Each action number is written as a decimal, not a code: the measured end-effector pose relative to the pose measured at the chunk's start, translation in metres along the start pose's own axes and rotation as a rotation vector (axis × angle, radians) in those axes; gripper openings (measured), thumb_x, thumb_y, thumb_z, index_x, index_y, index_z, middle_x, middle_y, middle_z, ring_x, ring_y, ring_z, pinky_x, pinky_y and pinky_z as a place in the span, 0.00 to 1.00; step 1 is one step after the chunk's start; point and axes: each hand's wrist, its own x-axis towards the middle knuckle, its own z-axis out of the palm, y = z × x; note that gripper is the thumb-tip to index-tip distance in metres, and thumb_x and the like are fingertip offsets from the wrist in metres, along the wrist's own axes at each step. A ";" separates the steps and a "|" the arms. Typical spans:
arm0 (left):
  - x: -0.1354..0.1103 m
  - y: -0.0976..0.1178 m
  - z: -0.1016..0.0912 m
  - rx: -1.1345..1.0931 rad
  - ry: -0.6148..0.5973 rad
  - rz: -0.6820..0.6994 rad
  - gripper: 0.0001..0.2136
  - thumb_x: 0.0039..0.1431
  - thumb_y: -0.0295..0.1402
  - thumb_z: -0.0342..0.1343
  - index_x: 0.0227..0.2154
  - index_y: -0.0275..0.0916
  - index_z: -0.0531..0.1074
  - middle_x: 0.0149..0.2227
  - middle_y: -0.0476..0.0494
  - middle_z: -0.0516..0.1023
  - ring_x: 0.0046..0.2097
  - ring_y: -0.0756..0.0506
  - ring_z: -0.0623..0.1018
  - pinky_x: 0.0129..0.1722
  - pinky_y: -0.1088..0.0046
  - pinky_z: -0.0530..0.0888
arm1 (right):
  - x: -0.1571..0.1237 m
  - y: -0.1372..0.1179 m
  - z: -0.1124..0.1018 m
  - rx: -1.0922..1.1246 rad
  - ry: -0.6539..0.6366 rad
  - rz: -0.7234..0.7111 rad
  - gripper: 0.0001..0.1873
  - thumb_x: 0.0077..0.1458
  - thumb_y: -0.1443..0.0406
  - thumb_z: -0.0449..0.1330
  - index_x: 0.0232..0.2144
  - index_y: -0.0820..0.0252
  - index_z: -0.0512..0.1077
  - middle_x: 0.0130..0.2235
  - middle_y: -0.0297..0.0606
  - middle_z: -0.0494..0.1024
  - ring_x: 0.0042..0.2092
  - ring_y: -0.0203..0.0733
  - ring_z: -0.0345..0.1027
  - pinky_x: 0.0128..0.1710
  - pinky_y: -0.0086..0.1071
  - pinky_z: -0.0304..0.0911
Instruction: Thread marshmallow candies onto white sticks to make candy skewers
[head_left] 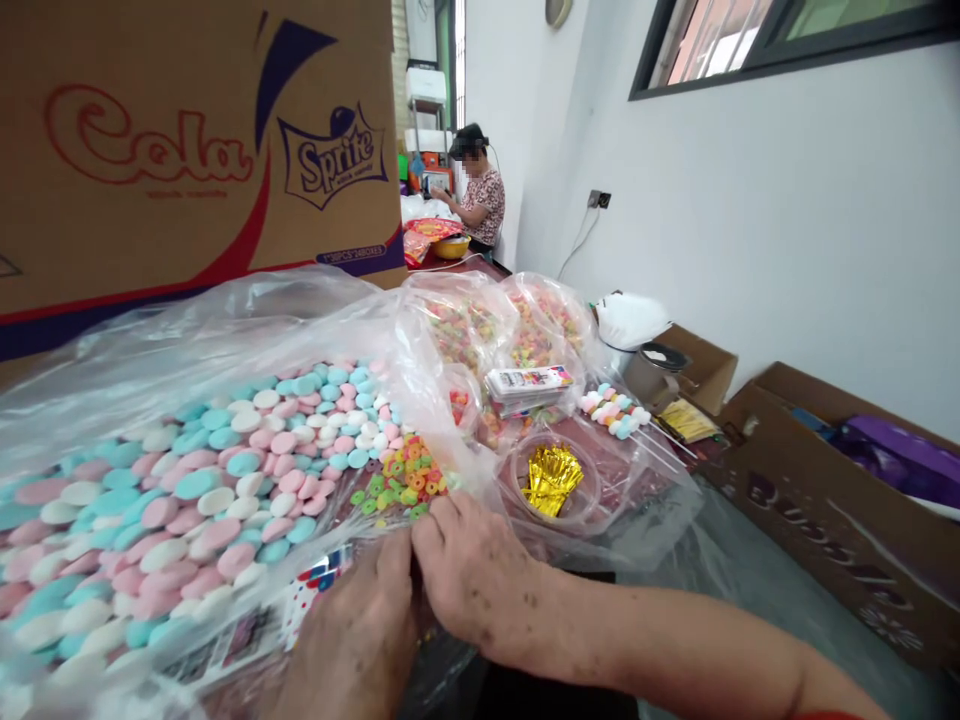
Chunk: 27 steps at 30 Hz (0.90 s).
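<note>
My left hand (360, 630) and my right hand (472, 575) meet at the near edge of the table, knuckles up, fingers curled in and pressed together. What they pinch is hidden under them. Just in front of the fingers lies a small heap of coloured ring candies (401, 478). To the left a clear plastic bag (225, 330) lies open over a big spread of pink, blue and white oval candies (187, 500). A spotted wrapper (315, 590) shows beside my left hand.
A clear tub of gold foil twists (553, 480) stands right of the hands. Behind it are a stack of labels (529, 385), marshmallow skewers (615, 410), bags of ring candy (480, 330), cardboard boxes (187, 150) (825, 500). Another person (480, 195) works at the far end.
</note>
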 end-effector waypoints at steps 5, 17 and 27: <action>-0.011 0.010 0.001 0.305 0.268 0.296 0.06 0.46 0.31 0.68 0.30 0.44 0.81 0.36 0.42 0.82 0.43 0.36 0.75 0.51 0.63 0.66 | 0.029 0.003 0.008 0.328 0.252 0.408 0.09 0.62 0.71 0.49 0.31 0.60 0.67 0.31 0.40 0.73 0.33 0.42 0.67 0.32 0.34 0.61; -0.021 0.060 -0.062 -0.506 -0.095 -0.031 0.28 0.61 0.58 0.47 0.25 0.41 0.83 0.22 0.40 0.81 0.31 0.39 0.77 0.35 0.62 0.74 | 0.026 -0.042 0.000 0.965 0.274 0.362 0.08 0.61 0.69 0.49 0.30 0.57 0.64 0.26 0.32 0.70 0.29 0.36 0.64 0.30 0.28 0.59; -0.047 0.040 -0.037 -0.427 0.423 -0.362 0.14 0.51 0.41 0.67 0.38 0.40 0.77 0.35 0.47 0.82 0.36 0.45 0.79 0.35 0.73 0.75 | 0.018 -0.092 0.001 1.511 -0.010 0.432 0.09 0.62 0.63 0.53 0.31 0.58 0.69 0.27 0.31 0.69 0.28 0.34 0.63 0.30 0.26 0.62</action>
